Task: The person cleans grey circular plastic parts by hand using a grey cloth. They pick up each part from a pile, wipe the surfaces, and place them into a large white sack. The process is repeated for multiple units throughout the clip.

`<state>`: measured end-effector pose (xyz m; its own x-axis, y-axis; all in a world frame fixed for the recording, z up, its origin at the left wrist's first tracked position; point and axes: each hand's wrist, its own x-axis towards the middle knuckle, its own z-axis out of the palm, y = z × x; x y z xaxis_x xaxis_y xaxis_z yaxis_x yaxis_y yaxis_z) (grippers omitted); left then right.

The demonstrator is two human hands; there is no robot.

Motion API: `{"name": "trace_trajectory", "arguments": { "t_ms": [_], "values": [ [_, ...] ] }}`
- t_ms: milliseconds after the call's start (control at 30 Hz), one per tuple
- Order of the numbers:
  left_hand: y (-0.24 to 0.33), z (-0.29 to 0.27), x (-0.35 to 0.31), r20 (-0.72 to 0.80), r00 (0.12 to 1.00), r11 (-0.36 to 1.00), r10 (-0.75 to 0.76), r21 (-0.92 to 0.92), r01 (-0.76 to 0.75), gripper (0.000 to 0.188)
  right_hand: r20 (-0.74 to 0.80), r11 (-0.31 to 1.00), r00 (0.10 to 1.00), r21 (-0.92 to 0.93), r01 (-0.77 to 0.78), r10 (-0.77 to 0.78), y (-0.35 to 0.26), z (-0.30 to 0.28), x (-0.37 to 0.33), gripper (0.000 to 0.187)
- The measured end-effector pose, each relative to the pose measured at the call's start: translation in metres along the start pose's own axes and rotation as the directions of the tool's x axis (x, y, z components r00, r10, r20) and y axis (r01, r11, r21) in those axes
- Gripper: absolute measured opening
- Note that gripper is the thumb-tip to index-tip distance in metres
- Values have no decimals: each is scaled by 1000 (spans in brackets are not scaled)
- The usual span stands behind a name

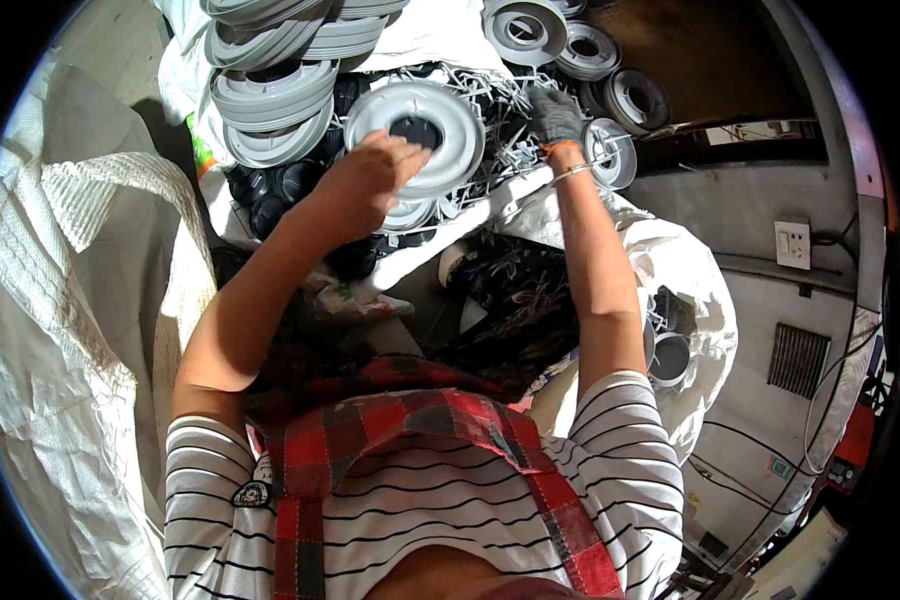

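My bare left hand (375, 180) lies over the near left side of a light grey plastic ring (460, 125) with a raised rim. Its fingers stretch toward the ring's dark centre hole and are slightly blurred. Another grey ring (408, 214) shows partly beneath. On my right hand (556, 115) is a grey glove with an orange cuff. That hand reaches into a heap of thin white plastic scraps (515, 150), and its fingertips are hard to make out. A small grey round part (610, 155) rests beside its wrist.
Stacked grey rings (275, 100) stand at the far left, above black round parts (270, 200). More rings (525, 32) lie at the far right. A large white woven sack (50, 350) fills the left side. Another white sack (705, 300) holds grey parts beside a machine panel (750, 330).
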<state>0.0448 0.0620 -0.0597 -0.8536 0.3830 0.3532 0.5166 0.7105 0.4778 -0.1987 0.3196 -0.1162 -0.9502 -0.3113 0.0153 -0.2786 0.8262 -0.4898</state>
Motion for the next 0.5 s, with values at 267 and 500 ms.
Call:
{"name": "trace_trajectory", "arguments": {
  "t_ms": [267, 500],
  "values": [
    [5, 10, -3, 88, 996, 994, -28, -98, 37, 54, -109, 692, 985, -701, -169, 131, 199, 6, 13, 40],
    [12, -16, 15, 120, 872, 723, -475, -512, 464, 51, -259, 999, 965, -3, -44, 42, 3, -25, -12, 18]
  ]
}}
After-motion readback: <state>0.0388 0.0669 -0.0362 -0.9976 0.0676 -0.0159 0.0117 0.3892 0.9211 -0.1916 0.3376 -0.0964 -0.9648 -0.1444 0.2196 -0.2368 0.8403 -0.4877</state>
